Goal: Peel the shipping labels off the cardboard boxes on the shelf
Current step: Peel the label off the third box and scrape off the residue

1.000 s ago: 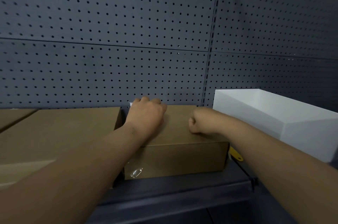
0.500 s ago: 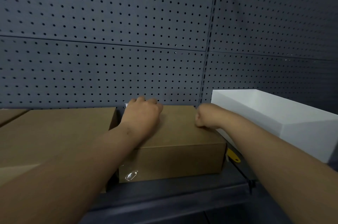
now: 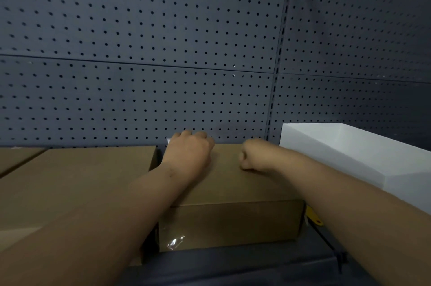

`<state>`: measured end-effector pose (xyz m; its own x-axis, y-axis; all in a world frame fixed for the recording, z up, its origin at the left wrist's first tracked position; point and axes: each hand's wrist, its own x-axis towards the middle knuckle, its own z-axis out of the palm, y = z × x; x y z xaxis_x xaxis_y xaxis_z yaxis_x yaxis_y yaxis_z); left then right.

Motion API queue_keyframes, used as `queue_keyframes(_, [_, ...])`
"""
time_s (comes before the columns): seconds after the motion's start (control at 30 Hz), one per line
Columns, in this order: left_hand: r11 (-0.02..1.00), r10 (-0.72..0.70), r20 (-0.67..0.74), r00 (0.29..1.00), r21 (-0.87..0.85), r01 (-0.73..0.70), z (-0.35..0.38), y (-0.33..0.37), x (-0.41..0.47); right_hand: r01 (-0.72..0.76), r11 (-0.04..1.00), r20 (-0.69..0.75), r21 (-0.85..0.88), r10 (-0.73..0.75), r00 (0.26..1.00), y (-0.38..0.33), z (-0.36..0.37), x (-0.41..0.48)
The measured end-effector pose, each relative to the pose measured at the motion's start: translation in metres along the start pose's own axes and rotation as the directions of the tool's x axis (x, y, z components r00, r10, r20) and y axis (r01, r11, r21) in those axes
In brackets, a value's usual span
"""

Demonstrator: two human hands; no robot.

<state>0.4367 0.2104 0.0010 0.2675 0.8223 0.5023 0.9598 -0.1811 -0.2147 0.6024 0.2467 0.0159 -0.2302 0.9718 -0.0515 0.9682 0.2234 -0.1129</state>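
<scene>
Two hands on the middle box (image 3: 233,222) on the shelf (image 3: 233,262).
Head view: the left hand (image 3: 189,157) grips the box's far edge beside a white scrap (image 3: 168,141), perhaps a label. The right hand (image 3: 254,157) rests fisted on the lid; what its grip holds, I cannot tell. Another box (image 3: 81,180) stands left, a white bin (image 3: 349,157) right.

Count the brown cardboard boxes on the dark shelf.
3. One brown cardboard box lies under the left hand and right hand; a larger box sits beside it on the left; a third box is cut off at far left. Others may be hidden.
</scene>
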Motion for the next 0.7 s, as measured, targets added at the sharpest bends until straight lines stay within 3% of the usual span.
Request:
queue_keyframes(0.1, [1.000,-0.002,0.002,1.000,0.009,0.002,0.003,-0.004,0.002,0.093,0.991,0.019,0.098,-0.095,0.995,-0.012,0.005,0.010])
queue_keyframes(0.2, [1.000,-0.012,-0.015,1.000,-0.008,0.012,0.003,-0.008,0.003,-0.113,0.994,-0.057,-0.007,0.112,0.992,0.006,-0.001,0.024])
queue_keyframes(0.27, [1.000,-0.023,-0.029,0.999,-0.021,0.023,0.002,-0.012,0.005,-0.166,0.983,-0.068,-0.078,0.161,0.985,0.007,-0.002,0.027])
queue_keyframes(0.43, [0.999,-0.030,-0.042,0.999,-0.024,0.029,0.001,-0.017,0.007,0.033,0.996,-0.012,0.082,-0.032,0.999,-0.023,0.008,0.036])
queue_keyframes(0.57, [0.999,-0.031,-0.040,0.999,-0.030,0.029,0.003,-0.019,0.006,-0.176,0.981,-0.030,-0.088,0.174,0.984,-0.012,0.000,0.050])
queue_keyframes(0.6, [0.999,-0.030,-0.041,0.999,-0.033,0.029,0.003,-0.019,0.005,-0.168,0.981,-0.024,-0.095,0.166,0.986,-0.015,0.001,0.052])
queue_keyframes(0.7, [0.999,-0.023,-0.054,0.998,-0.027,0.022,0.004,-0.021,0.004,0.038,0.997,-0.018,0.071,-0.036,0.999,-0.034,0.010,0.048])
